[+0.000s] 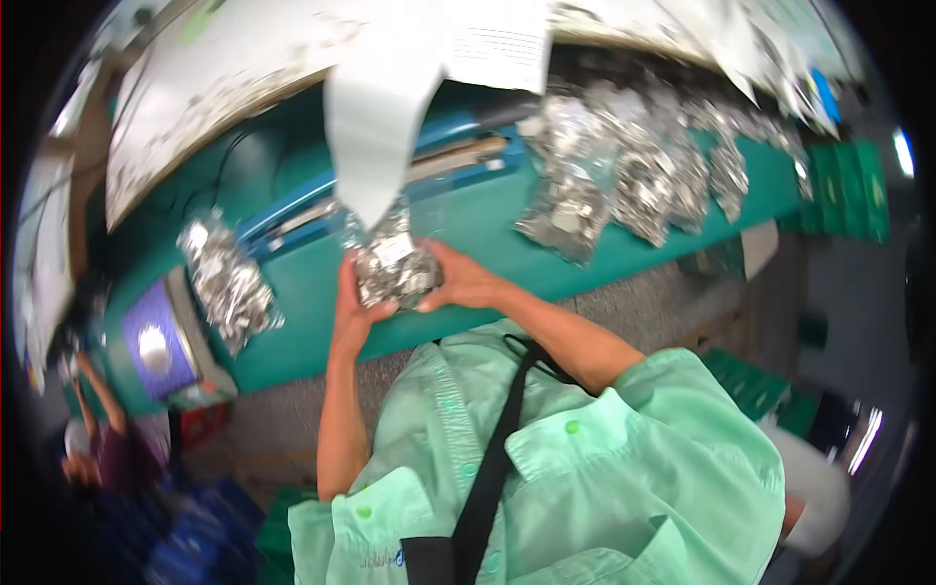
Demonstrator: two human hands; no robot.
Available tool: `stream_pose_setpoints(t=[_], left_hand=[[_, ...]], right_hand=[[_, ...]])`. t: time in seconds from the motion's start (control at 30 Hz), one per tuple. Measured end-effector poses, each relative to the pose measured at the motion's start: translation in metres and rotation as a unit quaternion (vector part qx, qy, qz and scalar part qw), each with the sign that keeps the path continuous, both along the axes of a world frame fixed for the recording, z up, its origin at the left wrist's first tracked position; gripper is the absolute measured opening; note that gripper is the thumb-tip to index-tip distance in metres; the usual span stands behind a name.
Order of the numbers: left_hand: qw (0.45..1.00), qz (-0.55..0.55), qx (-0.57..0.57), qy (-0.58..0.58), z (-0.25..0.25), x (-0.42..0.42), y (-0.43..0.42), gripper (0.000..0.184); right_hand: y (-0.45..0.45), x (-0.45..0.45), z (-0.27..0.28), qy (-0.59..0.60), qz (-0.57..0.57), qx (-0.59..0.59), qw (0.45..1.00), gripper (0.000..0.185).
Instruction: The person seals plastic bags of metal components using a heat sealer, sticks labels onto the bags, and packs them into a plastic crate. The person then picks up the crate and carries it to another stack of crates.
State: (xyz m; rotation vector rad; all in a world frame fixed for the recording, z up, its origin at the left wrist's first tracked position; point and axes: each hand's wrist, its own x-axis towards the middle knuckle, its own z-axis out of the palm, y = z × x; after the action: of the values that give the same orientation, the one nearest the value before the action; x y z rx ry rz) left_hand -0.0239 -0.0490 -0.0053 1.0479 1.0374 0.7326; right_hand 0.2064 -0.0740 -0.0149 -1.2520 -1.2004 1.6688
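Observation:
Between my two hands is a clear plastic bag of shiny metal parts (pixel 395 271), held over the green table near its front edge. My left hand (pixel 353 300) is wrapped round the bag's left side. From the right, my right hand (pixel 456 278) grips the other side, thumb toward the front. A small white label or patch shows on the bag, and its upper end reaches toward a blue bar-shaped device (pixel 458 156), which looks like a bag sealer. A hanging white sheet of paper (pixel 375 136) covers part of that device.
Another bag of metal parts (pixel 229 283) lies left, beside a scale-like box with a purple top (pixel 161 341). Several filled bags (pixel 575 185) crowd the table's right side. Green crates (pixel 848 190) stand at far right. Another person (pixel 117 448) is at lower left.

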Motion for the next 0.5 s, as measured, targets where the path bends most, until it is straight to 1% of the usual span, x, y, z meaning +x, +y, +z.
stream_pose_setpoints(t=[0.03, 0.07, 0.1, 0.13, 0.2, 0.23, 0.3, 0.33, 0.4, 0.47, 0.5], left_hand=[[1.000, -0.007, 0.003, 0.013, -0.001, 0.003, -0.004, 0.110], [0.995, -0.007, 0.031, 0.092, 0.002, 0.006, -0.006, 0.111], [0.997, 0.002, 0.028, 0.071, 0.001, 0.007, -0.006, 0.108], [0.998, 0.014, 0.028, 0.048, -0.001, 0.009, -0.003, 0.106], [0.998, 0.052, -0.024, 0.040, -0.003, 0.011, 0.000, 0.097], [0.996, 0.071, -0.051, 0.037, 0.000, 0.014, 0.000, 0.093], [0.984, 0.082, -0.156, -0.028, 0.006, 0.020, -0.004, 0.084], [0.972, 0.087, -0.211, -0.056, 0.010, 0.020, -0.009, 0.080], [0.955, 0.074, -0.258, -0.127, 0.009, 0.020, -0.019, 0.070], [0.956, 0.034, -0.231, -0.178, 0.001, 0.022, -0.032, 0.069], [0.957, 0.028, -0.211, -0.196, 0.003, 0.030, -0.039, 0.068]], right_hand=[[0.000, -0.002, -0.001, -0.084, 0.004, -0.010, 0.996, 0.104], [-0.001, -0.005, 0.006, -0.129, -0.001, 0.000, 0.992, 0.101], [0.000, -0.008, 0.015, -0.175, -0.004, 0.011, 0.984, 0.099], [0.000, -0.011, 0.012, -0.158, -0.025, 0.006, 0.987, 0.098], [-0.004, -0.021, 0.006, -0.118, -0.059, 0.001, 0.991, 0.096], [-0.005, -0.023, 0.009, -0.094, -0.089, -0.050, 0.990, 0.092], [-0.010, -0.024, 0.016, -0.037, -0.144, -0.150, 0.978, 0.084], [-0.013, -0.023, 0.017, 0.033, -0.135, -0.185, 0.973, 0.079], [-0.018, -0.017, 0.019, 0.174, -0.109, -0.246, 0.947, 0.068], [-0.029, -0.011, 0.046, 0.140, -0.113, -0.202, 0.963, 0.057], [-0.037, -0.005, 0.055, 0.133, -0.124, -0.192, 0.965, 0.054]])
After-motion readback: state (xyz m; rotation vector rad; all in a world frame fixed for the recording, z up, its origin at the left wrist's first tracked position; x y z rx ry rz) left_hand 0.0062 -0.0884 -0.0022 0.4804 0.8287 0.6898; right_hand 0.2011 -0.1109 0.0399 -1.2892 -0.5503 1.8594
